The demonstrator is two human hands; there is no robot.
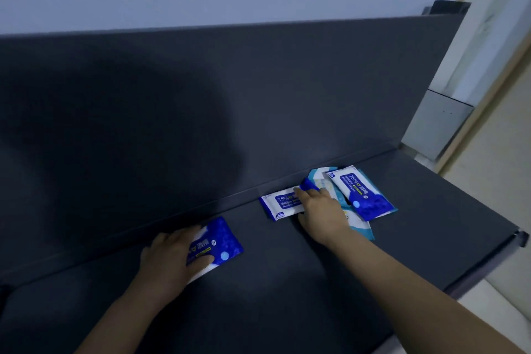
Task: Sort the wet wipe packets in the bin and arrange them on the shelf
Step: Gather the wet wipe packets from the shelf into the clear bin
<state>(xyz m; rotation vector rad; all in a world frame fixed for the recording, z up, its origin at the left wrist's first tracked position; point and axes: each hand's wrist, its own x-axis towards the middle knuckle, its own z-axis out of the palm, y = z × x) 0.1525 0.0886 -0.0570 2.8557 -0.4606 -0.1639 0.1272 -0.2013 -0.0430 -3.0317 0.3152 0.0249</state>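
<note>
Several blue-and-white wet wipe packets lie on a dark grey shelf (287, 267). My left hand (169, 256) grips one packet (218, 241) at the shelf's left, thumb on its near edge and fingers over its far side. My right hand (321, 210) grips the right end of a second packet (280, 204) close to the back panel. To the right, a third blue packet (360, 192) lies on top of a paler teal-and-white packet (357, 224), partly hidden under my right hand. The bin is not in view.
The shelf's tall dark back panel (258, 95) rises right behind the packets. The shelf's front edge (488, 264) runs off at the right, with a pale floor (488, 195) and a light wall beyond it.
</note>
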